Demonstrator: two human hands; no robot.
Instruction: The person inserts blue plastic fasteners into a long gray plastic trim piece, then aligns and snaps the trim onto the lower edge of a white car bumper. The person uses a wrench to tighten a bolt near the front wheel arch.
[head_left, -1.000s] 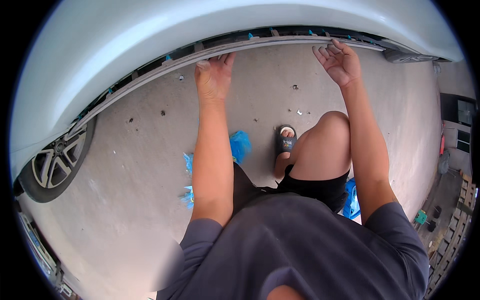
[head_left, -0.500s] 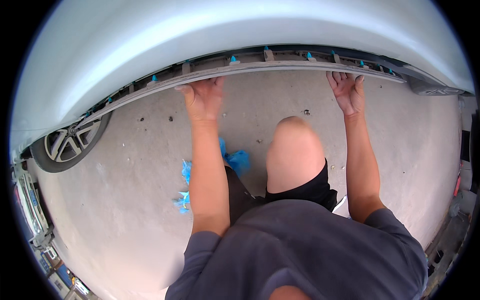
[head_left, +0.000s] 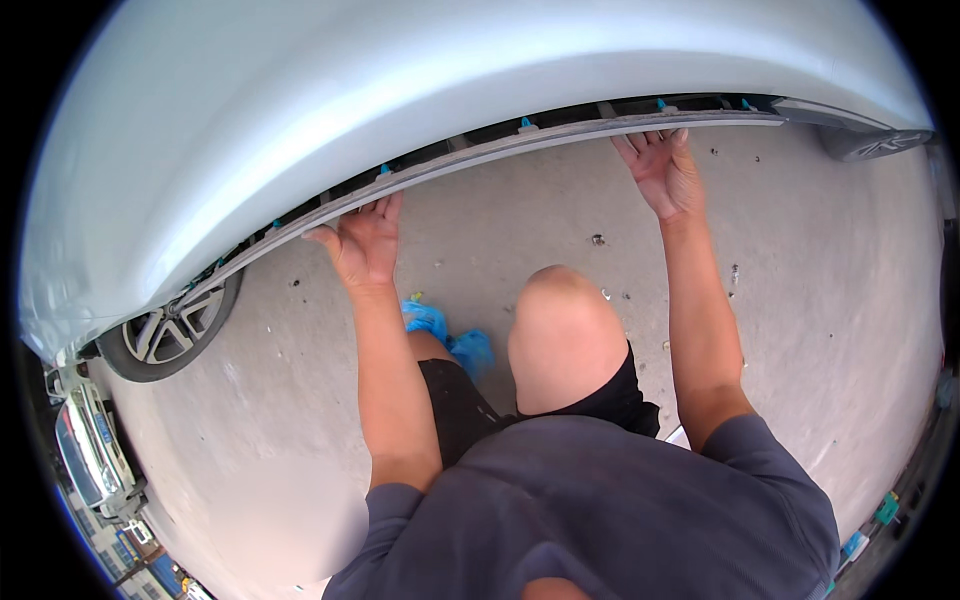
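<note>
A long grey side skirt [head_left: 500,145] runs along the lower edge of a pale silver-blue car body [head_left: 450,60]. Several blue-green clips stand up from it, among them a clip [head_left: 527,123] near the middle. A dark gap shows between skirt and body. My left hand [head_left: 368,245] holds the skirt from below on the left, palm up, thumb at its outer edge and fingertips partly hidden under it. Farther right, my right hand [head_left: 665,180] supports the same skirt, with its fingertips tucked beneath and its thumb against the edge.
A car wheel [head_left: 170,335] stands at the left, another wheel [head_left: 880,143] at the far right. Crumpled blue plastic [head_left: 470,350] lies by my bent knee [head_left: 565,320]. Small debris dots the concrete floor [head_left: 270,400]. Another vehicle [head_left: 90,440] is parked at the left rim.
The skirt has come closer to the car body, and the gap with its clips looks narrower. Both hands keep their hold and appear farther left, while the view has shifted.
</note>
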